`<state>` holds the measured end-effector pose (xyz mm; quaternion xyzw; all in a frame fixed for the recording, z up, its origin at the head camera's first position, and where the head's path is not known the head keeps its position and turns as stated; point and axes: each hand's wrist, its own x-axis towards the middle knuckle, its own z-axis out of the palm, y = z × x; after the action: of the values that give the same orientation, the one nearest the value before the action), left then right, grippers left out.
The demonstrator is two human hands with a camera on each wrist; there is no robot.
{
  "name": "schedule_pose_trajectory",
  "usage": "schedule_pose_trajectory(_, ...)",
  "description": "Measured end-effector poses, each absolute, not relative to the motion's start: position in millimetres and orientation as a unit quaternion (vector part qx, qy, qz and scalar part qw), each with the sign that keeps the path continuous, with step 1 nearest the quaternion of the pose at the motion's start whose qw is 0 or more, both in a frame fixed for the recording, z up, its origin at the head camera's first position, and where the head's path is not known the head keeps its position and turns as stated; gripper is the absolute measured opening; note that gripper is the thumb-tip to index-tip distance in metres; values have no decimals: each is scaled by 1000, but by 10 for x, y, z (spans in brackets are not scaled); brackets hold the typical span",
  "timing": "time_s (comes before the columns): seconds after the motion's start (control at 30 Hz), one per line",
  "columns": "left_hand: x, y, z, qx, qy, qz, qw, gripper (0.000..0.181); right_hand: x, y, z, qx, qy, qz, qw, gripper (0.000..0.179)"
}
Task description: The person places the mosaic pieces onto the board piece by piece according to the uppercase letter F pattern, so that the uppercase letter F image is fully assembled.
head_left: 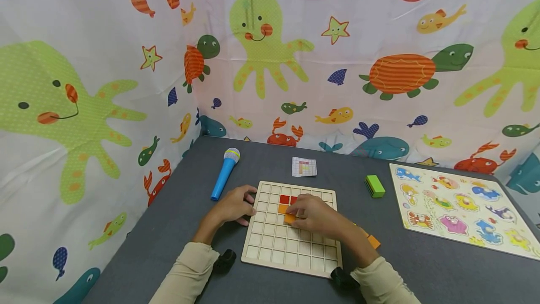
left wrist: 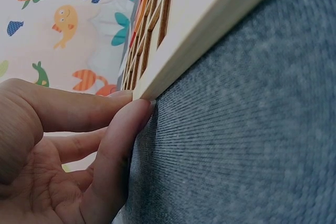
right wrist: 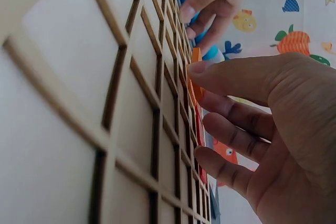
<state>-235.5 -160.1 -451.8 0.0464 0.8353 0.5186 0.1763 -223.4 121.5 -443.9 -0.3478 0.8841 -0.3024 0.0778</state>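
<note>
A wooden grid board (head_left: 274,250) lies on the dark grey table. My left hand (head_left: 236,205) pinches its left edge between thumb and finger, as the left wrist view shows up close. Over the upper middle cells, my right hand (head_left: 314,215) holds an orange square tile (head_left: 289,219) by thumb and fingers. That tile stands tilted against the board in the right wrist view. Two red tiles (head_left: 284,199) sit in neighbouring cells, the right one partly covered by the right fingers. Another orange tile (head_left: 282,209) fills a cell below the left red one.
More orange tiles (head_left: 373,242) lie right of the board, partly behind the right forearm. A blue toy microphone (head_left: 219,182) rests at back left, a small grid card (head_left: 310,172) behind the board. Rightward are a green block (head_left: 374,186) and a sea-animal puzzle (head_left: 426,190).
</note>
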Motion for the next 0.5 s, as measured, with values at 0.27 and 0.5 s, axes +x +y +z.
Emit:
schedule_pose_trajectory(0.27, -2353, -1604, -4515, 48, 836, 517, 176, 61, -2255, 1097, -4441, -351, 886, -291, 83, 21)
schedule_pose_trajectory(0.5, -2355, -1605, -4515, 50, 837, 516, 177, 61, -2255, 1054, -4463, -344, 883, -303, 98, 24)
